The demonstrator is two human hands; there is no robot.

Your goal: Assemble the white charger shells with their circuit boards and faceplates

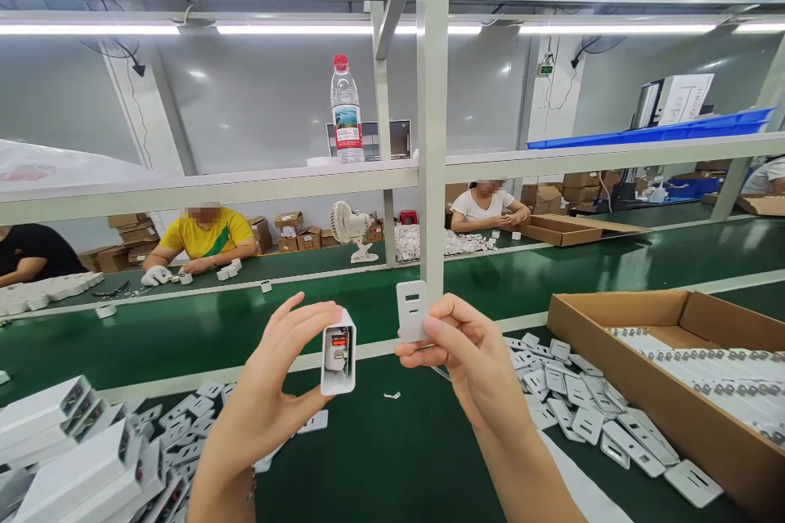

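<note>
My left hand (285,368) grips a white charger housing (338,382), its open end turned toward me. Inside it an orange-red USB port and a smaller metal port show, with a strip of green circuit board at the side. Between the thumb and fingers of my right hand (463,343) is a white faceplate (412,312) with two slots, held upright. A gap separates the faceplate from the housing. Both are raised above the green work surface (392,458).
White housings (79,474) are stacked at lower left beside loose faceplates (190,425). More faceplates (582,392) lie at right by a cardboard box (687,392) of parts. A metal post (432,131) rises ahead. Across the green conveyor (582,261) people sit working.
</note>
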